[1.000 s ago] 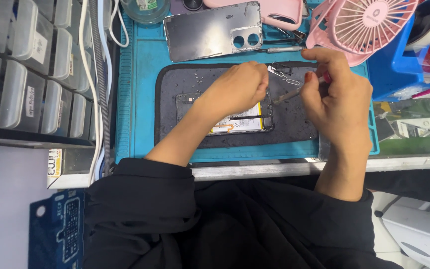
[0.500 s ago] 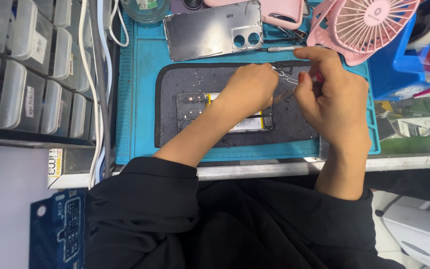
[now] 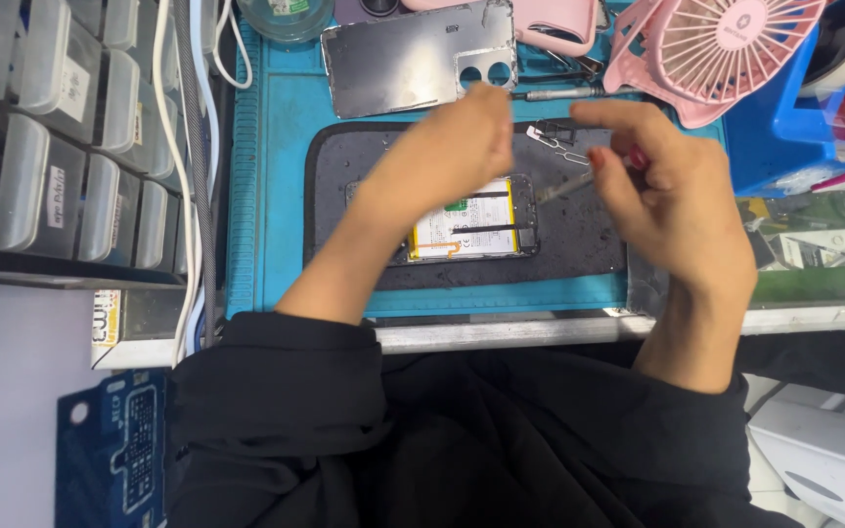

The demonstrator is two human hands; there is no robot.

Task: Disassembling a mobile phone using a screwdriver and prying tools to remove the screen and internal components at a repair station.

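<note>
Phone: opened phone [image 3: 471, 227] lies flat at the centre of the frame on the dark work mat [image 3: 344, 166], its white battery face up and a black strip across it.
Left hand: left hand [image 3: 452, 147] hovers over the upper edge of the phone, blurred; fingers look curled inward, but I cannot tell whether they pinch anything.
Right hand: right hand [image 3: 672, 196] sits right of centre, fingers closed round a thin tool [image 3: 564, 184] with a red grip; its metal tip points left and reaches the phone's right edge.
Back cover: silvery back cover [image 3: 413, 59] with camera holes lies apart from the phone, in the upper centre, on the blue mat [image 3: 266, 196].
Small parts: a bent metal bit [image 3: 555, 137] rests on the dark mat just above the tool tip.
Surroundings: pink fan [image 3: 711, 44] in the upper right, grey parts drawers [image 3: 41, 147] in the upper left, white cables [image 3: 188, 147] running down the left side of the blue mat, a second tool [image 3: 559, 94] lying just below the fan.
Table: table [image 3: 540, 330] edge shows as a pale strip below the blue mat.
Step in hand: judging by the cover off and the tip at the frame, the work seems to be on the phone's inner parts near the battery's right side.
Next move calls for: a steady tip placed exactly on the small part, with the left hand pressing the phone down so it does not slide on the mat.
</note>
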